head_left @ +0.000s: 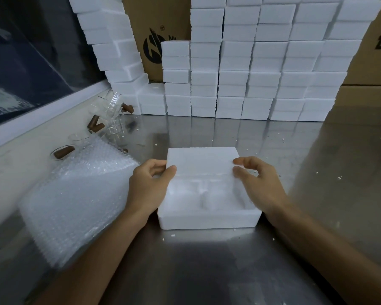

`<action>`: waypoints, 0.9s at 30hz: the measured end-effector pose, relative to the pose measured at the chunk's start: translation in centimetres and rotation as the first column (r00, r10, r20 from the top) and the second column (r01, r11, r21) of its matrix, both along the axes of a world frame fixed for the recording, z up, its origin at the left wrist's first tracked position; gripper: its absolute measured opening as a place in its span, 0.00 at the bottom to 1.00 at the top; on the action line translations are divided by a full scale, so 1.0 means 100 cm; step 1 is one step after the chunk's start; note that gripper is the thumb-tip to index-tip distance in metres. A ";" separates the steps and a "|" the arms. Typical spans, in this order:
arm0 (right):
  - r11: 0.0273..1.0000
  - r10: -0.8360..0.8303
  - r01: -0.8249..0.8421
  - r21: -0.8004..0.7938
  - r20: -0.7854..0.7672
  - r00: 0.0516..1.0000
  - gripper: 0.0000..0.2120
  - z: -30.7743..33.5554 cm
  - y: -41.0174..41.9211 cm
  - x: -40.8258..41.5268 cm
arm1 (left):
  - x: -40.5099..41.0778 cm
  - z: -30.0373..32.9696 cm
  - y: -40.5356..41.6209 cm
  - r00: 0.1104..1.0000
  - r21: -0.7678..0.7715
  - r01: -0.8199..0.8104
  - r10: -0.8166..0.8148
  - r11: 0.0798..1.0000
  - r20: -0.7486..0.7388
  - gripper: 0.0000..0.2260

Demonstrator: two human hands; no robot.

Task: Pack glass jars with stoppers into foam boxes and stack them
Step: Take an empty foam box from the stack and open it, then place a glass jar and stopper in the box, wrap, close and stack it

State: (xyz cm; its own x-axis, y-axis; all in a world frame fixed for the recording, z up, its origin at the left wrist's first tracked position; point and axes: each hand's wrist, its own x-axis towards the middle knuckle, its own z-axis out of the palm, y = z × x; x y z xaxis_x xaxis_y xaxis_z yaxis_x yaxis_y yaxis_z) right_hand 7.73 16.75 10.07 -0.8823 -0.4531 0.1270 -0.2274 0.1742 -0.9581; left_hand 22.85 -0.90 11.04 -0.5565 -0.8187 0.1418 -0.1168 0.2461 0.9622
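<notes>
The left hand [149, 186] pinches the left edge of a white foam lid [201, 160], thumb on top and fingers curled beneath, while the right hand [256, 181] pinches the lid's right edge the same way. The lid sits partway over the far half of an open foam box [209, 217], leaving the near half uncovered; inside that open part a moulded white recess shows, though what lies in it is too washed out to tell. The box rests on a shiny metal table [207, 271], with small foam crumbs scattered around it. Just left of the box lies a thick stack of bubble wrap [75, 194], reaching toward the near left edge of the table. Beyond the bubble wrap, farther left and behind the box, several clear glass jars [113, 113] lie tumbled together with brown stoppers [95, 124], one stopper [64, 151] resting at the far corner of the wrap. Well behind the box, closed foam boxes [251, 84] stand piled in many columns on the table, and behind those rises a brown cardboard carton [154, 29] printed with a black logo.
</notes>
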 end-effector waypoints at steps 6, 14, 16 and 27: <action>1.000 -0.005 0.005 0.002 0.001 1.000 0.07 0.002 -0.002 0.006 | 0.001 -0.002 -0.004 0.998 -0.030 -0.053 0.055 0.998 0.038 0.02; 0.997 0.011 -0.006 0.082 -0.057 0.998 0.08 0.005 0.001 0.005 | 0.003 0.000 -0.002 0.990 -0.129 -0.110 0.120 0.986 0.073 0.07; 0.994 0.013 -0.006 0.106 -0.069 0.998 0.08 0.006 0.001 0.006 | 0.004 0.003 -0.002 0.990 -0.210 -0.075 0.098 0.975 0.099 0.04; 0.811 0.147 0.231 0.538 -0.570 0.809 0.11 0.041 -0.025 0.015 | 0.002 0.009 -0.011 0.949 -0.354 0.191 -0.080 0.915 0.304 0.21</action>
